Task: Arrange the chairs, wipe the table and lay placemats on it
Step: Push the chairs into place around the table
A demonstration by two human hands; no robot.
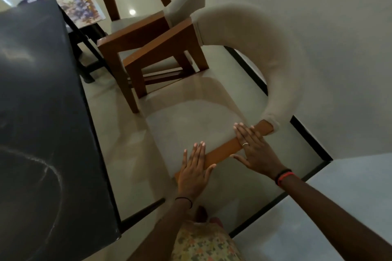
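Observation:
A chair [191,125] with a beige padded seat, curved beige back and wooden arms stands right in front of me, beside the dark table [38,99] on the left. My left hand [194,172] lies flat on the front end of its near wooden armrest [224,151], fingers straight. My right hand [254,150] presses flat on the same armrest farther back, fingers spread, a ring on one finger. A second matching chair [135,36] stands just beyond, its arm close to the first chair's far arm.
A floral placemat [81,5] lies on a seat past the table's far end. A pale wall [318,27] with a black skirting runs along the right. Glossy tiled floor [118,133] separates table and chairs. A wall corner juts out at lower right.

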